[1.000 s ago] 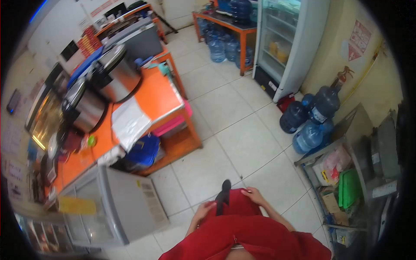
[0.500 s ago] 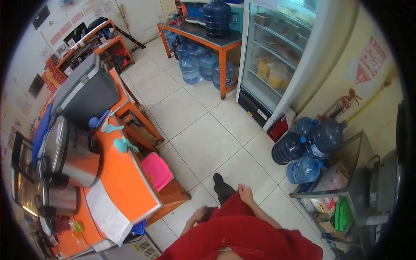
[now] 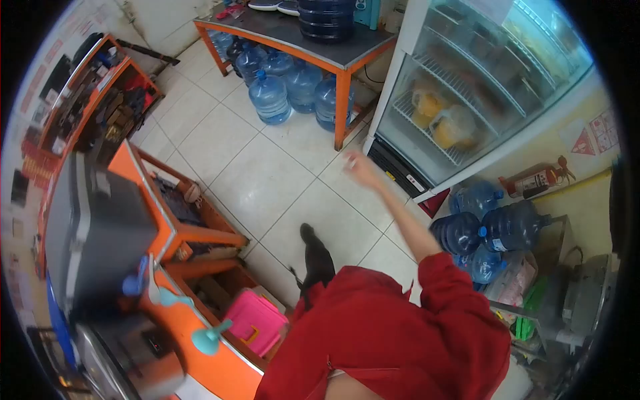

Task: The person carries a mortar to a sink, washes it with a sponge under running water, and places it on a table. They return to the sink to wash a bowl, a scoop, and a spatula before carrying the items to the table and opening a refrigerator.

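Observation:
My right hand [image 3: 363,170] is stretched forward over the tiled floor, its fingers loosely bent and apart, with nothing visible in them. Beyond it stands a glass-door fridge [image 3: 420,113], shut, with jugs of yellow-orange contents [image 3: 457,127] on a lower shelf. The hand appears nearest to the fridge's lower corner but apart from it. My left hand is out of sight, hidden past the red garment [image 3: 380,327]. One dark-clad leg [image 3: 319,260] steps forward below me.
To the left are an orange table [image 3: 193,347], a grey cooler box [image 3: 100,227], a steel pot [image 3: 143,353] and a pink box [image 3: 257,323]. Water jugs [image 3: 270,97] stand under the far table [image 3: 287,40]. More bottles [image 3: 457,233] and a fire extinguisher [image 3: 537,179] are at right.
My right hand has moved from beside the garment to reach forward. My left hand has gone out of view. I have stepped forward, so the fridge and far table appear closer.

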Demonstrator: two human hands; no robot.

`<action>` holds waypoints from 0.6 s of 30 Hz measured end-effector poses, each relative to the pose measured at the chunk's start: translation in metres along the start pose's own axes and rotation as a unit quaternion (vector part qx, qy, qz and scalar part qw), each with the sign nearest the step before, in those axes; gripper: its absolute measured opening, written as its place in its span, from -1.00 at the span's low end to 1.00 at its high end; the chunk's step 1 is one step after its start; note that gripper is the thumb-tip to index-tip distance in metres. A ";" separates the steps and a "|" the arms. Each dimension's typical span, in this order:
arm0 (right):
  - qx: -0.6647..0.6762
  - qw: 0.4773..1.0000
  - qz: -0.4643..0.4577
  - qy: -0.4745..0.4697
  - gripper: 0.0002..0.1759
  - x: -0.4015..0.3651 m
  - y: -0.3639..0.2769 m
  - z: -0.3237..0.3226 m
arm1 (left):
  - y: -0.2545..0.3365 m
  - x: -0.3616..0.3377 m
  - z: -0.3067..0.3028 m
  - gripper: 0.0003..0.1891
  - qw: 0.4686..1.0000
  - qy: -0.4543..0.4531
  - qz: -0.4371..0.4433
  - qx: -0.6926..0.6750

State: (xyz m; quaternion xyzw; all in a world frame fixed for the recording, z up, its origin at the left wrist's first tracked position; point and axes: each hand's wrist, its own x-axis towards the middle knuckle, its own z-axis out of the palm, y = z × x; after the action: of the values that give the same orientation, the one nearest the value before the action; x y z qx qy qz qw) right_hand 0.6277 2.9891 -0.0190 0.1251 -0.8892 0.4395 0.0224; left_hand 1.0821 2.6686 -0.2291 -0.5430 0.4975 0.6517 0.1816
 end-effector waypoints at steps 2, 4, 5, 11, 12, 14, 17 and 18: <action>-0.012 0.991 0.001 0.134 -0.59 0.099 0.044 -0.054 | 0.037 0.022 0.001 -0.76 0.997 -0.018 -0.051 0.056; -0.076 0.970 0.080 0.217 -0.47 0.181 0.042 -0.141 | 0.087 0.043 0.008 -0.75 0.992 -0.038 -0.068 0.094; -0.079 0.953 0.067 0.284 -0.43 0.213 0.041 -0.180 | 0.110 0.054 0.010 -0.75 0.990 -0.047 -0.074 0.113; -0.106 0.898 0.098 0.415 -0.40 0.322 0.005 -0.286 | 0.282 0.152 0.024 -0.73 0.986 -0.079 -0.041 0.142; -0.113 0.901 0.138 0.395 -0.41 0.336 0.005 -0.287 | 0.314 0.171 0.024 -0.72 0.989 -0.082 -0.013 0.124; -0.084 0.860 0.124 0.489 -0.48 0.356 0.005 -0.269 | 0.392 0.212 0.036 -0.72 0.989 -0.090 0.097 0.066; 0.053 0.793 0.107 0.597 -0.60 0.362 0.035 -0.263 | 0.521 0.187 0.080 -0.80 0.946 -0.083 0.314 0.009; 0.157 0.773 0.093 0.607 -0.66 0.363 0.044 -0.268 | 0.546 0.183 0.089 -0.80 0.945 -0.088 0.314 0.015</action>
State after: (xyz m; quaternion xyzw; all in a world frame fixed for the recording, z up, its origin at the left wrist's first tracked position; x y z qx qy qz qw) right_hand 0.2471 3.1520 0.1650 -0.2491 -0.6169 0.5572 0.4969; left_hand 0.5482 2.4487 -0.1532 -0.2974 0.6347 0.7129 0.0194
